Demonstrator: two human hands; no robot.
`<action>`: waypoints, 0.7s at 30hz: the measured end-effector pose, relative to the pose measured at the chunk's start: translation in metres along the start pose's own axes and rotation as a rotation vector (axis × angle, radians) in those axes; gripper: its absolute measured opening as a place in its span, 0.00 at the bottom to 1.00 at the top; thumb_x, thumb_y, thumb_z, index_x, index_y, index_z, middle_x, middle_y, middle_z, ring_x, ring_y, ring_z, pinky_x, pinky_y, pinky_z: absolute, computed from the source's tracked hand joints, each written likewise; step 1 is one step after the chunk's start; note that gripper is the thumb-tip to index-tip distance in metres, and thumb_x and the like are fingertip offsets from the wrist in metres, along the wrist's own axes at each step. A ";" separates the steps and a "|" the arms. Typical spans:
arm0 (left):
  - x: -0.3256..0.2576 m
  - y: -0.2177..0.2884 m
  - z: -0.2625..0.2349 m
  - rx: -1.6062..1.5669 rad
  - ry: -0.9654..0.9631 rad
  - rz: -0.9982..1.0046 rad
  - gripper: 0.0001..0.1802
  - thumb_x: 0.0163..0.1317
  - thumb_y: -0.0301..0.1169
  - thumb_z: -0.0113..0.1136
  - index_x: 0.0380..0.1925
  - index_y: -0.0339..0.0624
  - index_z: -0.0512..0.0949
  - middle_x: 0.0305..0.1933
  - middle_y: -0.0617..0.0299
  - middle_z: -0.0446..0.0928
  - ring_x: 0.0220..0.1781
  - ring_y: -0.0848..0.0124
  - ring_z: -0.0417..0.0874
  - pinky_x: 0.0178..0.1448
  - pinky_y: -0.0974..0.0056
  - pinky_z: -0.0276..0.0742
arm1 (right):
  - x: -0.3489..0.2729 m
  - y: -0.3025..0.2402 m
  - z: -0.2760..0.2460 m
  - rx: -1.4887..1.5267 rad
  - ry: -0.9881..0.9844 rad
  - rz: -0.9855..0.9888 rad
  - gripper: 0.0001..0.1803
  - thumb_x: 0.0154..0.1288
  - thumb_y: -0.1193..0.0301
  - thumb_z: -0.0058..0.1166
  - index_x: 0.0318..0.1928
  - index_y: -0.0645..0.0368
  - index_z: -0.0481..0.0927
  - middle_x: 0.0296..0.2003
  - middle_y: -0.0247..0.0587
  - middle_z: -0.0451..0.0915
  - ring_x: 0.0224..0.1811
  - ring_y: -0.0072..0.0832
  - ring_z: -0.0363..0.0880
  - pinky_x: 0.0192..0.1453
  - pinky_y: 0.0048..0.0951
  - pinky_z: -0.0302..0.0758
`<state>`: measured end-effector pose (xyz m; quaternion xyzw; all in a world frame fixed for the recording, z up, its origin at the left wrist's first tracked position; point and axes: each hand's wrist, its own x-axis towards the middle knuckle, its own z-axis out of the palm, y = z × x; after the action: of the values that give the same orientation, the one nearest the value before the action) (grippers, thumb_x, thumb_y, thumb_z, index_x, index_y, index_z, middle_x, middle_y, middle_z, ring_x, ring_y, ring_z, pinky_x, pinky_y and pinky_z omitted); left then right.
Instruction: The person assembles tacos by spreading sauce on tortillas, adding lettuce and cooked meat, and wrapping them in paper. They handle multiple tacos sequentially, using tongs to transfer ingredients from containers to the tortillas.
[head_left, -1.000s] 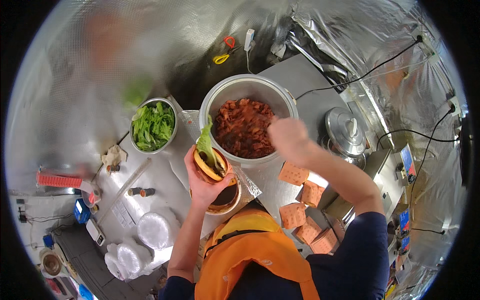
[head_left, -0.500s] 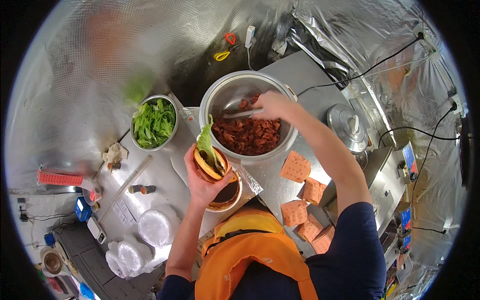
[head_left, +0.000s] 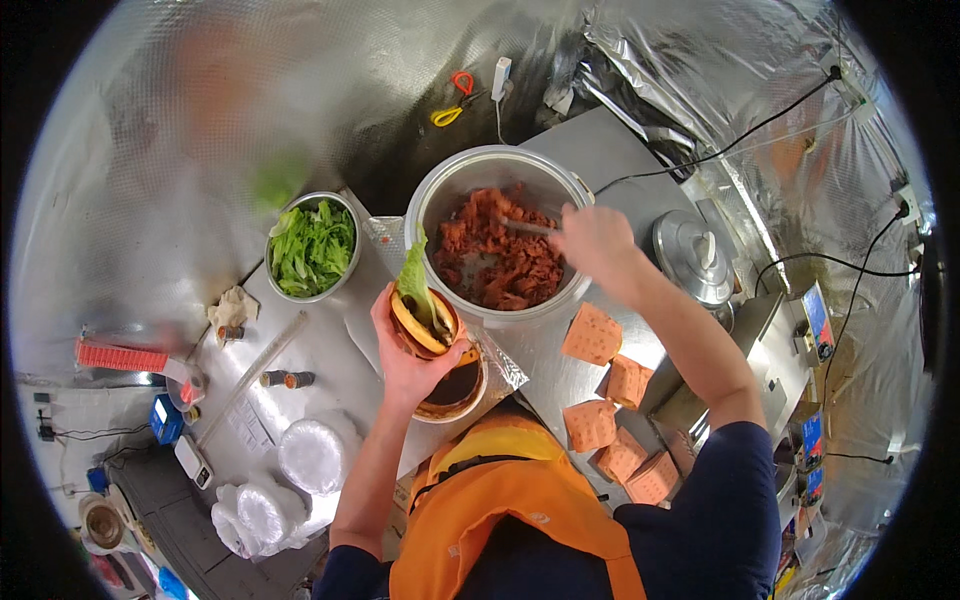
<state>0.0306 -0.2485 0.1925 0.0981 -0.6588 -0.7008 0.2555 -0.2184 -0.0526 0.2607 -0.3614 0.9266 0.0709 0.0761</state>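
Note:
My left hand (head_left: pixel 408 380) is closed around a filled flatbread bun (head_left: pixel 406 330) in a brownish wrapper, its opening facing up. A lettuce leaf (head_left: pixel 411 272) sticks out of the top, and dark filling shows inside. My right hand (head_left: pixel 598 243) grips the handle of a serving spoon (head_left: pixel 528 227) over the right rim of a big round metal pot (head_left: pixel 428 185). Chopped reddish-brown meat (head_left: pixel 515 285) fills the pot's bottom; the spoon's head is blurred among it. Under my left hand stands a tub of dark sauce (head_left: pixel 458 388), partly hidden.
A metal bowl (head_left: pixel 356 262) of lettuce stands left of the pot. Several spotted orange packets (head_left: pixel 592 334) lie at right, near a metal lid (head_left: pixel 690 255). Plastic-wrapped lids or bowls (head_left: pixel 318 455) sit at lower left. Scissors (head_left: pixel 460 100) hang behind; a black cord (head_left: pixel 730 150) runs at right.
My right hand has moved right and slightly nearer me with the spoon. The meat has been stirred and shifted in the pot. My left hand holds the bun almost still.

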 end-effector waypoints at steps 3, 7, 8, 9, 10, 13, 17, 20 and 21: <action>0.004 -0.008 0.012 0.006 -0.025 0.027 0.62 0.48 0.22 0.84 0.77 0.40 0.49 0.64 0.52 0.70 0.59 0.63 0.82 0.66 0.56 0.82 | 0.025 0.017 0.035 0.137 -0.066 0.033 0.23 0.72 0.52 0.63 0.43 0.63 0.89 0.35 0.52 0.89 0.41 0.47 0.91 0.42 0.45 0.87; 0.001 -0.003 0.012 -0.031 0.023 0.024 0.63 0.48 0.20 0.83 0.77 0.40 0.47 0.62 0.52 0.71 0.55 0.63 0.84 0.64 0.56 0.83 | 0.005 0.017 0.013 0.199 -0.118 -0.278 0.29 0.72 0.45 0.61 0.41 0.62 0.89 0.36 0.55 0.88 0.42 0.52 0.90 0.48 0.50 0.86; -0.001 0.000 0.011 -0.047 0.040 -0.002 0.63 0.47 0.21 0.84 0.77 0.39 0.48 0.62 0.52 0.71 0.57 0.65 0.82 0.65 0.58 0.81 | -0.001 0.031 0.011 0.176 -0.109 -0.255 0.33 0.73 0.41 0.58 0.39 0.64 0.90 0.36 0.56 0.89 0.43 0.52 0.90 0.49 0.51 0.85; 0.000 -0.001 0.008 0.024 0.041 0.023 0.63 0.47 0.21 0.84 0.77 0.39 0.48 0.62 0.52 0.71 0.58 0.65 0.82 0.65 0.58 0.81 | 0.002 0.041 0.008 0.191 -0.139 -0.162 0.33 0.73 0.41 0.57 0.39 0.64 0.89 0.37 0.57 0.89 0.43 0.52 0.89 0.49 0.51 0.85; 0.001 -0.002 0.007 0.087 0.037 0.041 0.63 0.47 0.21 0.84 0.77 0.39 0.48 0.62 0.52 0.70 0.59 0.65 0.81 0.66 0.58 0.81 | 0.006 0.053 0.003 0.203 -0.176 -0.061 0.34 0.73 0.41 0.57 0.38 0.65 0.89 0.37 0.57 0.89 0.43 0.52 0.89 0.49 0.51 0.85; -0.001 -0.004 0.006 0.097 0.034 0.019 0.64 0.46 0.24 0.86 0.77 0.38 0.50 0.66 0.52 0.67 0.66 0.63 0.76 0.72 0.56 0.75 | 0.023 0.057 0.007 0.244 -0.288 -0.056 0.34 0.74 0.42 0.56 0.39 0.66 0.89 0.37 0.58 0.89 0.43 0.53 0.89 0.49 0.51 0.85; 0.001 -0.017 0.001 0.193 0.042 0.079 0.63 0.44 0.27 0.87 0.76 0.37 0.53 0.71 0.51 0.64 0.72 0.61 0.70 0.78 0.54 0.68 | 0.026 -0.001 0.036 0.206 -0.263 -0.272 0.32 0.72 0.43 0.59 0.38 0.66 0.89 0.36 0.57 0.89 0.42 0.53 0.89 0.47 0.50 0.85; 0.005 -0.006 0.010 0.117 0.053 -0.004 0.62 0.43 0.26 0.87 0.75 0.36 0.54 0.70 0.51 0.66 0.70 0.62 0.74 0.76 0.55 0.71 | 0.024 -0.022 0.059 0.145 -0.185 -0.267 0.27 0.72 0.48 0.63 0.37 0.64 0.89 0.33 0.54 0.88 0.40 0.52 0.89 0.46 0.48 0.85; 0.006 -0.006 0.010 0.133 0.045 0.019 0.62 0.43 0.25 0.88 0.75 0.36 0.54 0.70 0.51 0.67 0.70 0.62 0.74 0.76 0.55 0.72 | 0.020 -0.025 0.059 0.150 -0.170 -0.261 0.26 0.72 0.49 0.63 0.37 0.64 0.89 0.33 0.54 0.88 0.40 0.52 0.89 0.46 0.48 0.85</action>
<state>0.0188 -0.2424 0.1891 0.1245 -0.6987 -0.6508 0.2697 -0.2111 -0.0727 0.1970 -0.4648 0.8646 0.0215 0.1896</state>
